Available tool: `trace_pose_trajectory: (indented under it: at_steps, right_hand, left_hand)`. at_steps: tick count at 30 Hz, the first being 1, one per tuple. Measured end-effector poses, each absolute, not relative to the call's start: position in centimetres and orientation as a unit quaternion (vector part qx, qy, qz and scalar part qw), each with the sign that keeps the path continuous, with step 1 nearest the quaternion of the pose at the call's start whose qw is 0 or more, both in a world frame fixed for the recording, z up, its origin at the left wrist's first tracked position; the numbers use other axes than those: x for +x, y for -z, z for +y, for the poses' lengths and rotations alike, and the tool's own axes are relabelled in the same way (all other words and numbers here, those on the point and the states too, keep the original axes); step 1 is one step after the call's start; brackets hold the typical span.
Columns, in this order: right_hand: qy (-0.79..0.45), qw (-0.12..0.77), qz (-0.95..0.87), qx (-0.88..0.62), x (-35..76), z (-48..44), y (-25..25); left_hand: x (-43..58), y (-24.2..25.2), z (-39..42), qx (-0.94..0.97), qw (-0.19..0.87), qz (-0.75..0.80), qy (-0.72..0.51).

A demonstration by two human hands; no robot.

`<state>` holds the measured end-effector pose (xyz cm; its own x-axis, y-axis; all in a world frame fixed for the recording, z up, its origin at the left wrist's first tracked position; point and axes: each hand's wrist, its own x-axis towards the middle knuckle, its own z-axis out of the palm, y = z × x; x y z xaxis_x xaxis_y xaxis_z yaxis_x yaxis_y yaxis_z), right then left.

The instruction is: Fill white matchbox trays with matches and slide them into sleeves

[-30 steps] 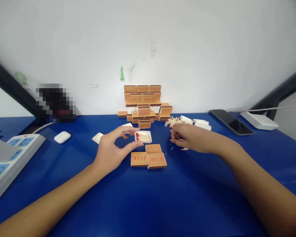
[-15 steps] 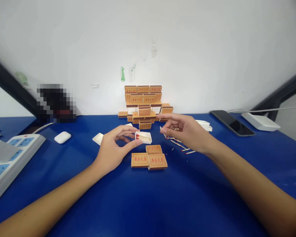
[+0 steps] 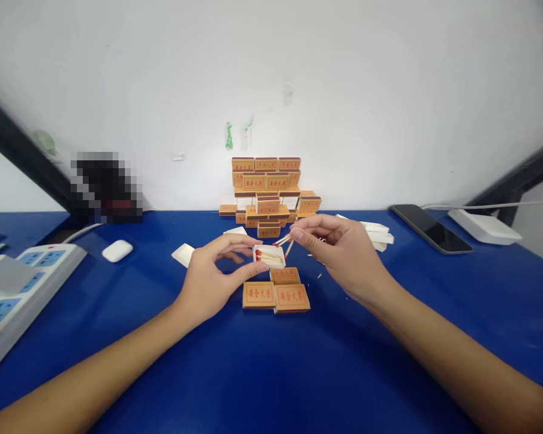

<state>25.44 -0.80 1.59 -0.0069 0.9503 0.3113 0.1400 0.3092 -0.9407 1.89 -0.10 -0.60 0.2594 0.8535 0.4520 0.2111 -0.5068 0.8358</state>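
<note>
Between its thumb and fingers, my left hand (image 3: 217, 271) holds a small white matchbox tray (image 3: 276, 252) with several red-tipped matches (image 3: 266, 257) lying in it. My right hand (image 3: 339, 247) pinches a few matches (image 3: 284, 240), their red heads pointing down-left beside the tray's right edge. Three closed matchboxes (image 3: 259, 295) lie flat just below the tray. Behind both hands stands a stack of orange matchboxes (image 3: 266, 182) against the wall. The table area under my right hand is partly hidden.
White trays lie at the left (image 3: 183, 254) and right (image 3: 376, 228) of the hands. A phone (image 3: 429, 228) and white box (image 3: 484, 226) are at the right. A white earbud case (image 3: 117, 251) and power strip (image 3: 36, 271) are at the left.
My right hand has picked up matches from the table and brought them to the tray. More matches now show in the tray. The camera view has shifted slightly.
</note>
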Motion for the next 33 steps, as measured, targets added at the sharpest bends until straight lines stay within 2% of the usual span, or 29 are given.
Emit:
trace_pose_trajectory:
  at_steps: [5, 10, 23, 33]
  right_hand:
    - [-0.369, 0.604, -0.544, -0.451, 23.3, -1.7, -1.0]
    - [-0.344, 0.641, -0.514, -0.454, 21.7, -2.3, -0.9]
    - [-0.303, 0.584, -0.595, -0.462, 22.0, -1.9, -0.4]
    - [-0.347, 0.513, -0.63, -0.469, 22.6, -1.7, -0.9]
  left_hand:
    - [2.3, 0.7, -0.4, 0.659, 0.397, 0.338, -0.542]
    - [2.6, 0.5, -1.0, 0.629, 0.42, 0.335, -0.562]
    - [2.5, 0.2, -0.8, 0.597, 0.425, 0.351, -0.583]
    - [2.3, 0.3, -0.8, 0.61, 0.439, 0.343, -0.563]
